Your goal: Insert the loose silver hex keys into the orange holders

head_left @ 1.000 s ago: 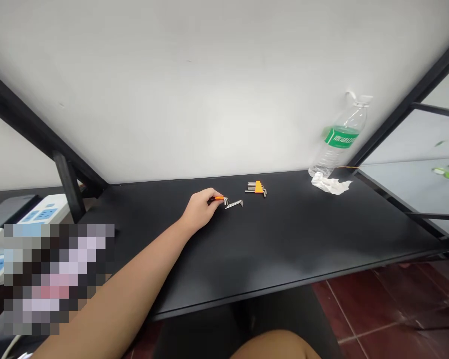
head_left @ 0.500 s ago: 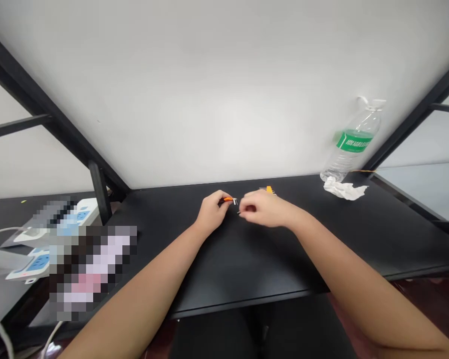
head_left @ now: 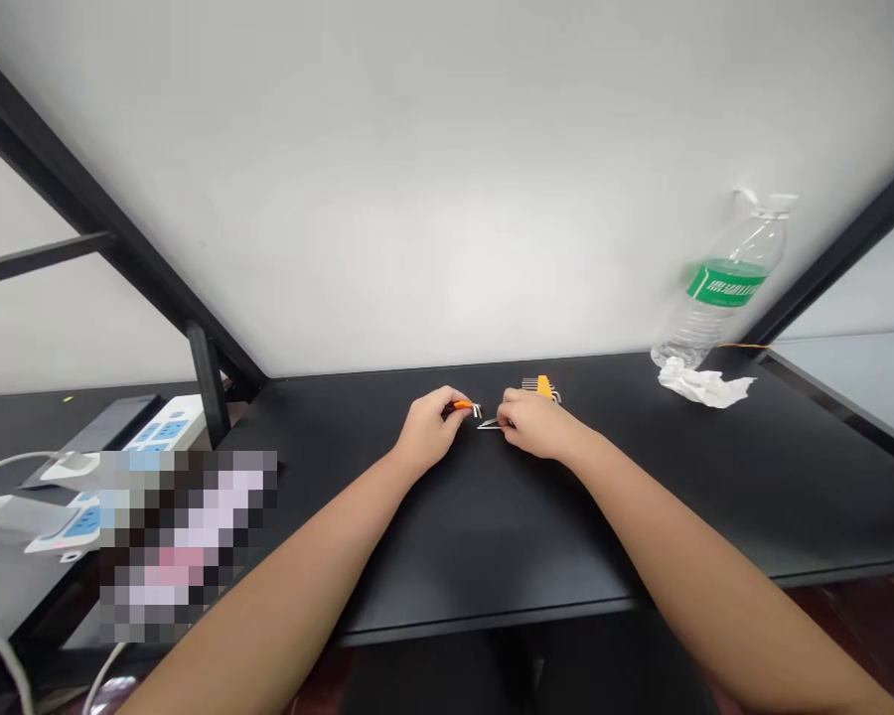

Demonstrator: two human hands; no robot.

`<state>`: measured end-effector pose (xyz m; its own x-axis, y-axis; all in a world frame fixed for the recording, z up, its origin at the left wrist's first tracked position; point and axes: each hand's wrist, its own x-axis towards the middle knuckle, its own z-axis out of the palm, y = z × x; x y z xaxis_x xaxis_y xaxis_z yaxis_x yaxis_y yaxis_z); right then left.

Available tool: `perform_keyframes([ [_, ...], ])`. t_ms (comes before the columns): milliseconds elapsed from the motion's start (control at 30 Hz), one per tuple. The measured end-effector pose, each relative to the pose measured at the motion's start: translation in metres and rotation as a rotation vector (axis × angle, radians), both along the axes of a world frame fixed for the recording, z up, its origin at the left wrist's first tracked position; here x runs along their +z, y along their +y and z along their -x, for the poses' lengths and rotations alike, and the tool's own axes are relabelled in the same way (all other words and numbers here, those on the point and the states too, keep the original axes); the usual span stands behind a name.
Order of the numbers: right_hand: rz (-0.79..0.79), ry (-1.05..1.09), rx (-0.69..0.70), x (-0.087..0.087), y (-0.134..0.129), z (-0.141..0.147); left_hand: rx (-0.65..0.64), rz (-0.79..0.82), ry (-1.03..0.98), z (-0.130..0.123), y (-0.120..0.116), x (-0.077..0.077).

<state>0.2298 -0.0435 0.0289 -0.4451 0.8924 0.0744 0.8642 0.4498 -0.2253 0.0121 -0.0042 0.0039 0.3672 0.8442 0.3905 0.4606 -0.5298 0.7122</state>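
My left hand (head_left: 426,429) is closed around an orange hex key holder (head_left: 462,404), and the short bent silver ends of hex keys stick out of its right end. Just across a small gap, my right hand (head_left: 537,422) pinches thin silver hex keys (head_left: 490,425) whose tips point left, close over the black table; their other ends are hidden by my fingers. Behind the right hand lies a second, yellow-orange hex key holder (head_left: 543,385) with several keys in it, partly covered by the hand.
A clear plastic bottle with a green label (head_left: 726,283) leans at the wall on the right, beside a crumpled white tissue (head_left: 706,385). White power strips (head_left: 175,422) with cables and a dark flat device (head_left: 111,432) lie left of the black frame post (head_left: 207,377). A blurred patch covers something nearby.
My right hand has lowered, and its silver keys now lie nearly flat above the table. The left hand still grips the orange holder. The view has shifted slightly.
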Motion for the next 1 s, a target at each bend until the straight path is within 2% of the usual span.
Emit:
perform_keyframes([
  [167,0.028,0.001,-0.006,0.002,-0.009,0.004,-0.013,0.006,-0.022,0.000,-0.001,0.001],
  [367,0.054,0.374,-0.006,0.006,-0.010,-0.002,-0.041,-0.035,-0.026,0.001,-0.002,0.001],
  [467,0.028,0.468,-0.014,0.004,-0.007,-0.002,-0.054,-0.043,-0.021,0.000,-0.002,0.000],
  [633,-0.015,0.465,0.017,0.000,-0.003,-0.002,-0.059,-0.061,-0.015,0.000,-0.001,-0.001],
  [800,-0.169,0.441,0.004,0.004,-0.002,-0.003,-0.100,-0.177,0.117,0.001,-0.003,0.002],
  [900,-0.166,0.506,-0.024,0.003,0.000,0.001,-0.127,-0.246,0.210,-0.001,-0.007,0.005],
  [1000,-0.161,0.548,-0.022,-0.003,0.001,0.010,-0.107,-0.239,0.222,-0.004,-0.010,0.006],
])
